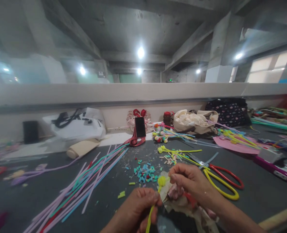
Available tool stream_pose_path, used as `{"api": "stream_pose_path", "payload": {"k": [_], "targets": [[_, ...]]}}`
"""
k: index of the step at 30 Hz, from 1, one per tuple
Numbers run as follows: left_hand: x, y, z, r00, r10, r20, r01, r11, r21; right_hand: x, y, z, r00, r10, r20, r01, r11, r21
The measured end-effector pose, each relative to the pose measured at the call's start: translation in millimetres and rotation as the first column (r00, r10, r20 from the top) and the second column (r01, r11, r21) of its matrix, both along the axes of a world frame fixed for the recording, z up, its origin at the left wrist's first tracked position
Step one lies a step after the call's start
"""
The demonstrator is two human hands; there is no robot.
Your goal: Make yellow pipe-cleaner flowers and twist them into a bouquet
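Observation:
My left hand (142, 205), low in the middle, is closed in a pinch round a yellow pipe cleaner (150, 216). A rounded yellow knob (161, 182) tops its upper end, just above the fingertips. Close by on the right, my right hand (190, 181) has thumb and forefinger pressed together beside the knob; whatever they hold is too small or hidden to make out. Beneath it lies a crumpled pale cloth or paper (182, 202) with pink and red bits. Scissors (227, 178) with one red and one yellow handle rest beyond my right wrist.
Small cut pieces (145, 171), mostly blue-green, are scattered ahead of my hands. Long pastel pipe cleaners (85, 186) spread across the left. Behind stand a phone (140, 127), a red-capped bottle (167, 119) and a cream cloth bag (194, 121). A purple device (278, 168) sits at right.

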State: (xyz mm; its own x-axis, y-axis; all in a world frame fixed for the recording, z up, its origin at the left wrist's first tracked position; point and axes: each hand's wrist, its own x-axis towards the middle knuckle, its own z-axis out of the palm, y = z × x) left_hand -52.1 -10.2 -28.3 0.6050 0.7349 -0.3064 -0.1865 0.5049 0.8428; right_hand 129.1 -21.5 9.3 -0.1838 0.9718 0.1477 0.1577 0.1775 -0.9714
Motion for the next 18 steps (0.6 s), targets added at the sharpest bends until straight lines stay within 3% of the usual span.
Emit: {"api": "stream_pose_path", "payload": {"k": [4, 10, 18], "targets": [[2.5, -2.9, 0.8, 0.999, 0.017, -0.048, -0.016, 1.000, 0.011, 4.1, 3.1, -2.0, 0.987, -0.001, 0.159, -0.020, 0.991, 0.129], [3.5, -3.3, 2.7, 0.998, 0.030, -0.058, -0.029, 0.999, 0.015, 7.0, 1.7, 5.9, 0.935, -0.081, 0.344, -0.056, 0.927, 0.371], [5.1, -6.2, -1.0, 0.984, 0.042, -0.173, -0.025, 0.995, 0.101, 4.9, 1.7, 6.6, 0.935, -0.033, 0.353, -0.110, 0.919, 0.379]]}}
